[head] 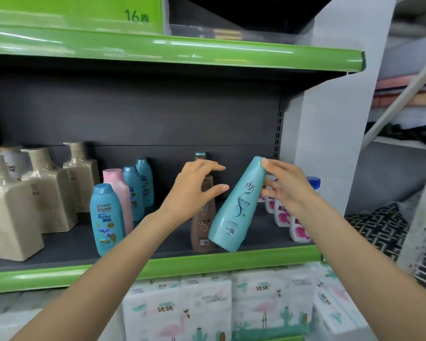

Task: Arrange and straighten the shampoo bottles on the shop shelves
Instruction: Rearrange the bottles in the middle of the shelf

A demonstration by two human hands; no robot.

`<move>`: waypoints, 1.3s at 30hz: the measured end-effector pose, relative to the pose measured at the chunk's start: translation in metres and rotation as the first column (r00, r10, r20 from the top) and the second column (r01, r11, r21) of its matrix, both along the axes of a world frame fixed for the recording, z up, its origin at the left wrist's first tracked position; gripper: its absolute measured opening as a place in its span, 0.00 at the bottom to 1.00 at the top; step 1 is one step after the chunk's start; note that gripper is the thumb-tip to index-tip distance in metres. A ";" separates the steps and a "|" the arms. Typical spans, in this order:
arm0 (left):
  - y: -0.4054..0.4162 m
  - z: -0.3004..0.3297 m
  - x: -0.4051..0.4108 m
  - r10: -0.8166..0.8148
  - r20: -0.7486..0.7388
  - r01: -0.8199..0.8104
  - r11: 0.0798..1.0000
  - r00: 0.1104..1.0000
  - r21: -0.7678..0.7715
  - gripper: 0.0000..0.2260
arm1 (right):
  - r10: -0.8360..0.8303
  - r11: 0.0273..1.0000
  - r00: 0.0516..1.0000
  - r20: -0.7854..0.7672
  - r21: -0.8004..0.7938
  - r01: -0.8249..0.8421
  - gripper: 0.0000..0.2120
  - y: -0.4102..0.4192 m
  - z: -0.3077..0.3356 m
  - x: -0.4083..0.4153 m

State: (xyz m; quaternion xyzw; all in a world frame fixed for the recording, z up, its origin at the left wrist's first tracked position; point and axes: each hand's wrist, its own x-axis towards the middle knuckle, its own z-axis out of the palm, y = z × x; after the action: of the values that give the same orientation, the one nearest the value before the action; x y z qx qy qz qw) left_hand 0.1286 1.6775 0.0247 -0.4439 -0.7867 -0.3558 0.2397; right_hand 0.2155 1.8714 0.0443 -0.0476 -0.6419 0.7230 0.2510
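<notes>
shelf: dark grey metal shelf with a glossy green front lip (207, 263), dark back panel behind it.
teal bottle: tall tapered teal plastic shampoo bottle (235, 207), tilted with its cap end up and to the right, its wide base low over the front edge of the shelf; whether the base touches the shelf cannot be told.
right hand: right hand (284, 187) holds the teal bottle near its cap, fingertips curled against the top and side.
left hand: left hand (197, 185) hovers just left of the teal bottle, fingers spread and loosely bent, holding nothing.
brown bottle: tall brown plastic bottle with a teal cap (203, 231), upright, just behind and left of the teal bottle, partly hidden by the left hand.
left end of shelf: beige square-shouldered bottles with narrow necks (12, 212) in a group.
middle of shelf: blue rounded shampoo bottles (106, 220) in a row running back, a pink bottle (116, 185) among them.
right end of shelf: small white bottles with pink labels (299, 230), one with a blue cap behind.
lower shelf: white tissue packs printed with flamingos (182, 313).
</notes>
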 end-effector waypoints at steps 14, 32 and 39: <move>-0.073 -0.001 0.014 -0.167 0.389 0.172 0.985 0.906 0.022 0.20 | 0.047 0.957 0.981 -0.191 -0.274 -0.099 0.06 -0.052 -0.005 -0.008; -0.115 -0.010 0.001 0.095 0.068 -0.100 0.992 0.993 0.083 0.22 | 0.096 0.988 0.982 -0.165 -0.101 -0.114 0.10 -0.079 0.000 -0.002; -0.129 -0.011 0.006 0.004 0.271 0.020 0.996 0.962 -0.084 0.29 | 0.232 0.968 0.939 -0.255 -0.033 -0.248 0.13 -0.080 -0.003 -0.004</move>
State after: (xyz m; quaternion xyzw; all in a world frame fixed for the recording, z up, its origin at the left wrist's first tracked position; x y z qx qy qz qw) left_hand 0.1343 1.5487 0.0142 -0.4042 -0.8249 -0.3800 0.1090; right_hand 0.2114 1.7911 0.0411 0.1139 -0.5825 0.7688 0.2379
